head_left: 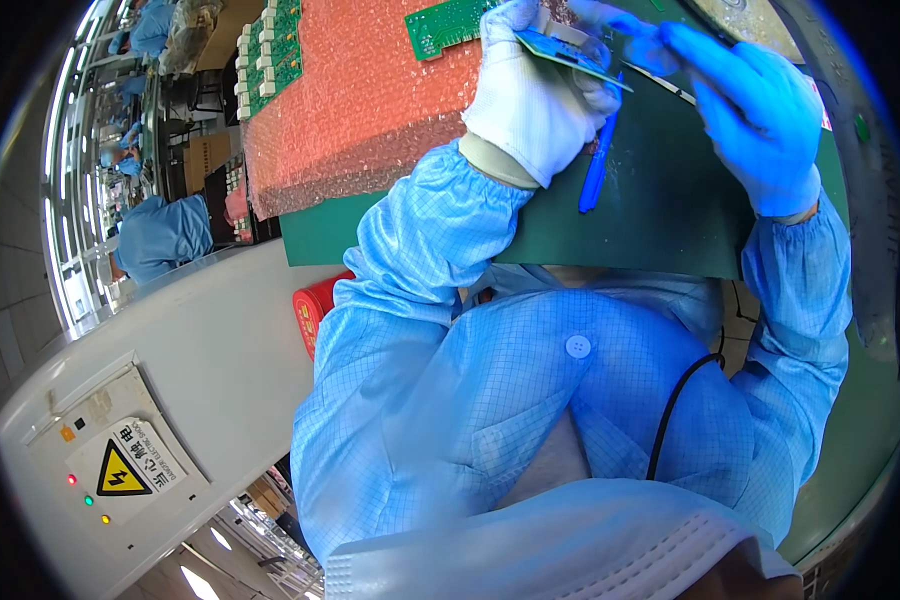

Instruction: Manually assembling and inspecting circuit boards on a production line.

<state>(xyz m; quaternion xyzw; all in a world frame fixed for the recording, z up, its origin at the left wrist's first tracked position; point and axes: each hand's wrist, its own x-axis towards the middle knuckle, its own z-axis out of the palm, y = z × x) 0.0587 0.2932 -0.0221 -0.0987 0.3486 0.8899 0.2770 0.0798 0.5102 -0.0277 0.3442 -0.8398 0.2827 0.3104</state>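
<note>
Factory benches and rows of blue-coated workers (160, 235) recede along the left edge of the head view, while a dark green work mat (660, 215) fills the upper centre. At the top of that mat, a small green circuit board (568, 50) is held tilted above the surface, pinched by the left hand (540, 100) in a white fabric glove, its fingers curled around the board's near edge. The right hand (755, 110), in a blue rubber glove, reaches in from the right with its fingers extended toward the far end of the same board; whether those fingertips actually grip it cannot be told from this angle. A blue pen-shaped tool (595, 165) hangs down just below the left hand, over the mat. A second green circuit board (440, 25) lies to the left on a sheet of pink bubble wrap (360, 110), which covers the bench beside the mat. Further left, a rack of green boards with white connectors (268, 55) stands at the wrap's far corner. Below, the person's blue anti-static coat (530, 400) and white face mask (560, 545) crowd the lower frame, beside a white machine housing (200, 350) bearing a yellow hazard triangle (120, 472).
</note>
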